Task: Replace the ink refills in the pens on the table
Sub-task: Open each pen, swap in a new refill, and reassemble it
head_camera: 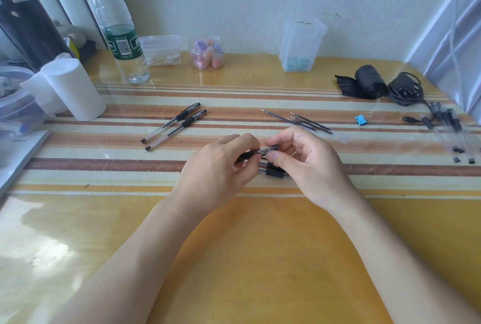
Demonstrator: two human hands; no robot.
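My left hand [221, 167] and my right hand [307, 162] meet at the middle of the table, both pinching one clear pen with black ends [266, 149]. Most of its barrel is hidden by my fingers. Another pen [273, 171] lies on the striped mat just under my hands. Two capped clear pens [174, 125] lie side by side to the left. Several thin dark ink refills [304, 122] lie beyond my right hand. A bunch of clear pens [450, 131] lies at the right edge.
A white paper roll [75, 89], a water bottle [119, 37], clear tubs [162, 50], a jar of erasers [207, 53] and a clear box [299, 45] line the back. A blue binder clip [361, 120], black tape roll [369, 81] and charger [404, 89] sit right.
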